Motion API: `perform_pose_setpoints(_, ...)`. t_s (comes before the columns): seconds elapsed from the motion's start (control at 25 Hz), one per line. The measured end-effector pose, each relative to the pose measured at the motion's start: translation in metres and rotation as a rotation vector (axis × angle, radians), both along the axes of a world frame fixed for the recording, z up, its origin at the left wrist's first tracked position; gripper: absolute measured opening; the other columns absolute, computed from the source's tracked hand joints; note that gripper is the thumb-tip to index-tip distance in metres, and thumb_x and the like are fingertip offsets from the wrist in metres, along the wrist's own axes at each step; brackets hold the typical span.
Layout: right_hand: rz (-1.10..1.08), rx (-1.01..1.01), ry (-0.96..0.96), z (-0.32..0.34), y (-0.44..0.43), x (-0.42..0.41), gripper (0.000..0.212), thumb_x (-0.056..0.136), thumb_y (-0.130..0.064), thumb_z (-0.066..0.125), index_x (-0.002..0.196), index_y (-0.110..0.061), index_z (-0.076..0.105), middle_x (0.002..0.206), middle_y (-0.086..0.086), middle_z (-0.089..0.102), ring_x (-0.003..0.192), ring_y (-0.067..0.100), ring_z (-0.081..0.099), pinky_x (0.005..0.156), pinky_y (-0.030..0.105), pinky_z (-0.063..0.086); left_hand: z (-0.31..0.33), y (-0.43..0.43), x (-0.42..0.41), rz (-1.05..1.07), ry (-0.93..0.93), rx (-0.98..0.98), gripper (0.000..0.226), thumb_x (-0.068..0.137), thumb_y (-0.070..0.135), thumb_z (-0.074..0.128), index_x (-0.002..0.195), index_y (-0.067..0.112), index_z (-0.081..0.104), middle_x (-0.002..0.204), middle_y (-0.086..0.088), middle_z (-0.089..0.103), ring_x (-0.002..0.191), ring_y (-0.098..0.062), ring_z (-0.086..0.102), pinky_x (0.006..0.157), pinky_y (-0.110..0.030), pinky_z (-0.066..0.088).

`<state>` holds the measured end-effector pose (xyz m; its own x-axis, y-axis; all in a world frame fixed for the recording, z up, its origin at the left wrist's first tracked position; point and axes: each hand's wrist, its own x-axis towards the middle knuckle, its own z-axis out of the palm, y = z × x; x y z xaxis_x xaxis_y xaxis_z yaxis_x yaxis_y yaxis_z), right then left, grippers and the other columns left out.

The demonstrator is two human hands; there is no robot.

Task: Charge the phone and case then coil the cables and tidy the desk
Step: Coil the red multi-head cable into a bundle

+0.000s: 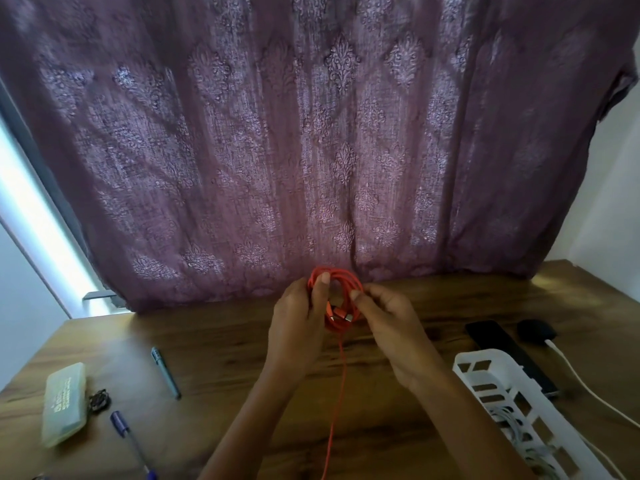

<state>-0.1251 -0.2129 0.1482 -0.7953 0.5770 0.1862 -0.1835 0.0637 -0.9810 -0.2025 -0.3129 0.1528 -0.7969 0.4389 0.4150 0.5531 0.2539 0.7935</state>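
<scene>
- The orange cable coil point(333, 323) is held up off the wooden desk point(225, 341), to the left of the white basket point(485, 362) and a little farther back than it, with its loops upright and their open face towards the camera.
- The left hand point(298, 320) grips the side of the coil farthest from the basket: the fingers are curled behind the loops and the thumb is laid over the front.
- The right hand point(391, 323) pinches the basket-side of the coil between the thumb and curled fingertips, so both hands have hold of the same bundle.
- Two metal connectors point(341, 315) show low down inside the loops.
- A loose tail point(343, 375) drops straight from the bottom of the coil. It runs to the left of the basket and towards the person, and leaves the view at the bottom edge.
- The unwound length therefore lies below the two grips, its long axis near vertical.
- The right hand appears the freer one to reach down and lift the tail into another loop, while the left keeps the bundle together. This is a judgement only.
- The coil sits on the right hand's side of the basket's reach, so that hand is nearer for dropping it in.
- A grey cable point(512, 424) already lies in the basket.
</scene>
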Motion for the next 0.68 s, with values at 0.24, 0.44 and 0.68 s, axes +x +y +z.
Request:
perform_pose_setpoints(0.24,0.13,-0.43,0.006,0.004,0.01,0.0,0.014,0.091,0.0,0.048,0.091,-0.014,0.05,0.064,-0.002,0.062,0.063,0.009,0.057,0.066,0.026,0.045,-0.006,-0.005,-0.009,-0.154,-0.025,-0.065,0.021,0.095,0.028,0.044,0.107,0.013,0.054,0.072,0.007,0.06,0.058,-0.005,0.056,0.058,-0.017,0.046)
perform_pose_setpoints(0.44,0.499,-0.875,0.157,-0.002,0.021,0.001,0.035,0.05,-0.002,0.084,0.072,-0.01,0.058,0.063,0.003,0.058,0.058,0.013,0.057,0.064,0.029,0.054,-0.003,-0.007,-0.008,-0.229,0.19,-0.163,0.021,0.097,0.017,0.042,0.113,0.01,0.054,0.062,0.014,0.051,0.055,0.008,0.054,0.051,-0.007,0.036)
perform_pose_setpoints(0.68,-0.052,0.047,0.113,-0.002,0.014,0.001,0.007,0.082,-0.015,0.067,0.078,-0.016,0.061,0.079,-0.001,0.065,0.072,0.006,0.059,0.064,0.015,0.047,-0.006,-0.005,-0.012,-0.144,0.097,-0.112,0.019,0.098,0.017,0.04,0.104,0.006,0.054,0.063,0.002,0.055,0.051,-0.007,0.048,0.051,-0.02,0.036)
